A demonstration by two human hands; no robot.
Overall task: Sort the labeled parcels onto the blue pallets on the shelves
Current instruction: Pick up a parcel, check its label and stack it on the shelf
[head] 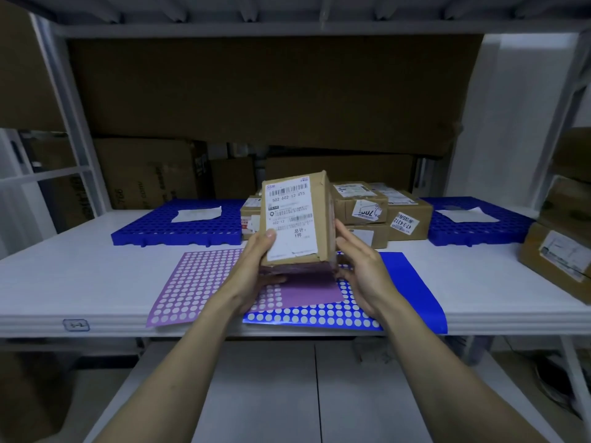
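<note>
I hold a small brown cardboard parcel (295, 222) upright above the sticker sheets, its white shipping label facing me. My left hand (259, 263) grips its left side and bottom corner. My right hand (361, 266) presses against its right side. Behind it, several labeled parcels (380, 212) are stacked at the back middle of the shelf. One blue pallet (153, 231) lies at the back left and another blue pallet (499, 231) at the back right, each with a white paper on it.
A purple dotted sticker sheet (198, 282) and a blue dotted sticker sheet (406, 282) lie on the white shelf (64, 270) near its front edge. More brown boxes (563, 251) stand at the right end. Large cartons line the back.
</note>
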